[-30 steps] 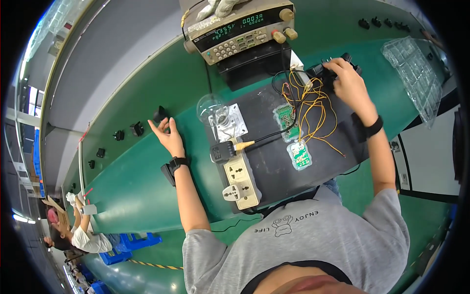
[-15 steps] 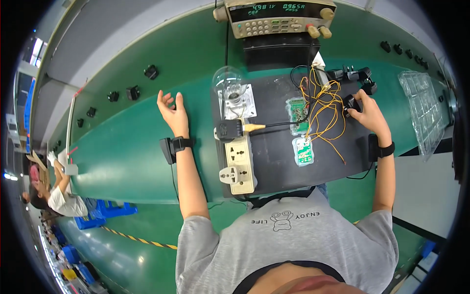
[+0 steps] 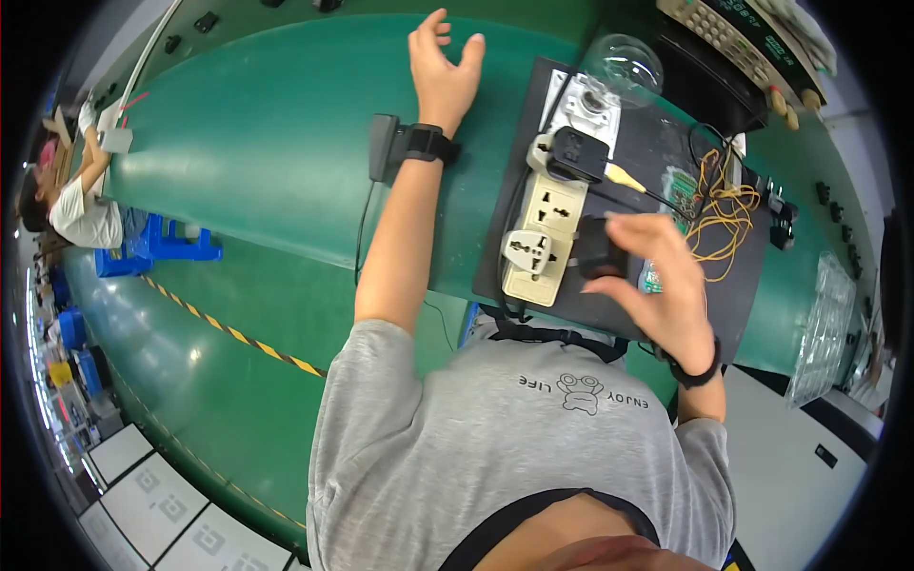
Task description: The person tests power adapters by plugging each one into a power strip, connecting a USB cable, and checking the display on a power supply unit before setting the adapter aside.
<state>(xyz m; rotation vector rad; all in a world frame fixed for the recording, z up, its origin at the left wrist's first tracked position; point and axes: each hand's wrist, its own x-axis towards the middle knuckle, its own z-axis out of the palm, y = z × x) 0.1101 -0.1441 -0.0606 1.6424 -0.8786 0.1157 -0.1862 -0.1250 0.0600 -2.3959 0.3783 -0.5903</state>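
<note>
Black adapter (image 3: 602, 249) sits just right of the power strip (image 3: 555, 205), blurred prongs pointing toward the strip; blur against the dark board (image 3: 738, 305) leaves its long axis uncertain. Fingers cover part of it. The right hand (image 3: 666, 281) grips it between thumb and fingers, reaching toward the strip. Left of the strip, the empty left hand (image 3: 446, 81) hovers half-curled over the bench (image 3: 286, 171).

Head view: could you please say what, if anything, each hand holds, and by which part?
The right hand holds a black adapter by opposite sides; the left hand holds nothing.
</note>
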